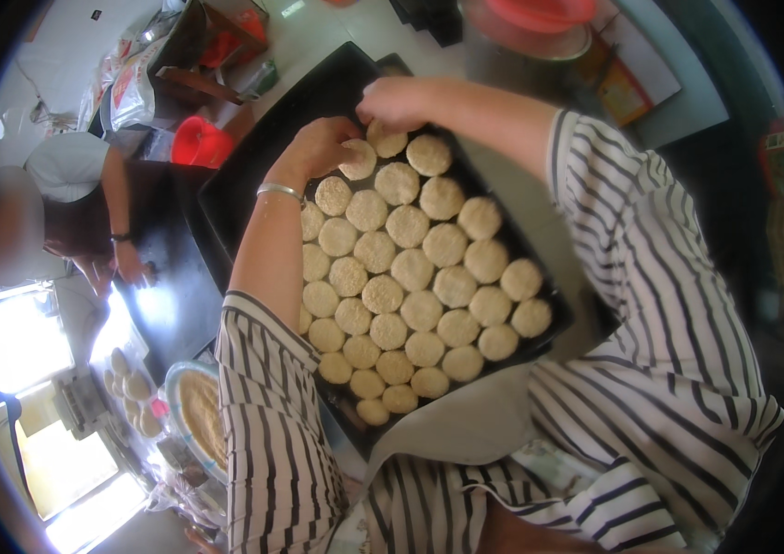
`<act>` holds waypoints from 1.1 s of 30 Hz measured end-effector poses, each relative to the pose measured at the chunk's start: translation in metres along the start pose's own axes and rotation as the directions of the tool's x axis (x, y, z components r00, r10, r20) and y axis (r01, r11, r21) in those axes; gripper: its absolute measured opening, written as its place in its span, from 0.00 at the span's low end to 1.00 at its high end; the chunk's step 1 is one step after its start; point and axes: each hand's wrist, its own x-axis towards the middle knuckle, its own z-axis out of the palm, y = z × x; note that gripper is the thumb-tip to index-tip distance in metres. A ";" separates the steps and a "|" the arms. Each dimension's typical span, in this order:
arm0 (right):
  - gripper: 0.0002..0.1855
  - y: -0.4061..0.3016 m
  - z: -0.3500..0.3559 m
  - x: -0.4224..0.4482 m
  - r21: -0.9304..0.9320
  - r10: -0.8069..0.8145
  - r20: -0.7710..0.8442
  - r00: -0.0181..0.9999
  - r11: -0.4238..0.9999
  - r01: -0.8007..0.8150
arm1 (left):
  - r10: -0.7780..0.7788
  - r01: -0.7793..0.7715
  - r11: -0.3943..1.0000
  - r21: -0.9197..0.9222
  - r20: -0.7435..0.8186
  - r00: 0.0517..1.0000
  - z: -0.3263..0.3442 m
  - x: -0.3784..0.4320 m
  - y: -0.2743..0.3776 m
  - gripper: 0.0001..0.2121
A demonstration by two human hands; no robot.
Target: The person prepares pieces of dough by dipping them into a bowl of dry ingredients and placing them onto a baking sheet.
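Observation:
A black baking tray (558, 313) holds rows of round, flat dough cakes (412, 269) with a grainy coating. At the far end of the rows, my left hand (323, 144), with a metal bangle at the wrist, has its fingers on a coated dough cake (357, 160). Just right of it, my right hand (395, 104) bends over another dough cake (386, 140), whose far part it covers. Whether either cake is gripped or only touched I cannot tell. My left forearm hides some cakes along the tray's left side.
Another black tray (288, 90) lies beyond the filled one. At left a person (70, 166) leans over a dark worktop (170, 277). A basin of crumbly coating (201, 408) and pale dough pieces (132, 391) are at lower left. A red bucket (201, 142) stands farther back; a large metal pot (523, 52) is at top right.

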 end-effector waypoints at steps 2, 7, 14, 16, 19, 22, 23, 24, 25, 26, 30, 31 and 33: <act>0.19 -0.010 0.003 -0.002 -0.032 -0.003 -0.035 0.999 0.999 0.002 | -0.030 0.032 0.999 0.030 -0.057 0.998 0.001 -0.002 -0.010 0.18; 0.18 -0.005 0.005 -0.009 -0.014 0.033 -0.077 0.996 0.999 -0.034 | -0.088 0.089 0.996 0.023 -0.042 0.995 0.001 -0.001 -0.002 0.20; 0.18 0.004 0.007 -0.007 0.077 -0.101 -0.095 0.990 0.991 0.109 | -0.045 0.049 0.998 0.043 -0.083 0.996 -0.001 -0.015 0.000 0.17; 0.19 0.004 0.006 -0.010 0.114 -0.118 -0.134 0.984 0.984 0.133 | 0.027 -0.012 0.996 0.087 -0.172 0.985 -0.001 -0.023 0.000 0.15; 0.20 -0.002 0.004 -0.012 0.165 -0.060 -0.107 0.992 0.983 0.077 | -0.206 0.126 0.972 -0.201 -0.453 0.867 0.000 -0.047 0.006 0.12; 0.19 0.011 0.011 -0.021 0.241 0.012 -0.123 0.992 0.970 0.019 | -0.389 -0.068 0.709 -0.702 -0.470 0.792 0.018 -0.056 0.023 0.11; 0.20 0.016 0.013 -0.018 0.194 -0.030 -0.109 0.994 0.980 0.051 | -0.386 -0.071 0.711 -0.700 -0.472 0.793 0.023 -0.063 0.028 0.11; 0.21 0.019 0.016 -0.014 0.147 -0.077 -0.092 0.993 0.985 0.090 | -0.425 -0.085 0.686 -0.723 -0.492 0.760 0.030 -0.072 0.031 0.11; 0.21 0.017 0.019 -0.011 0.143 -0.088 -0.090 0.992 0.985 0.100 | -0.469 -0.101 0.658 -0.746 -0.511 0.720 0.038 -0.085 0.032 0.10; 0.22 0.017 0.022 -0.011 0.145 -0.102 -0.168 0.981 0.981 0.127 | -0.475 -0.128 0.654 -0.746 -0.535 0.699 0.044 -0.097 0.033 0.10; 0.23 0.005 0.017 -0.010 0.140 -0.041 -0.256 0.966 0.987 0.079 | -0.572 -0.159 0.564 -0.810 -0.522 0.632 0.072 -0.139 0.046 0.08; 0.23 -0.002 0.015 -0.010 0.136 -0.050 -0.253 0.966 0.987 0.086 | -0.578 -0.161 0.561 -0.812 -0.523 0.626 0.080 -0.149 0.048 0.08; 0.23 -0.016 0.010 -0.009 0.112 -0.081 -0.220 0.972 0.988 0.107 | -0.562 -0.140 0.555 -0.820 -0.493 0.664 0.093 -0.168 0.056 0.08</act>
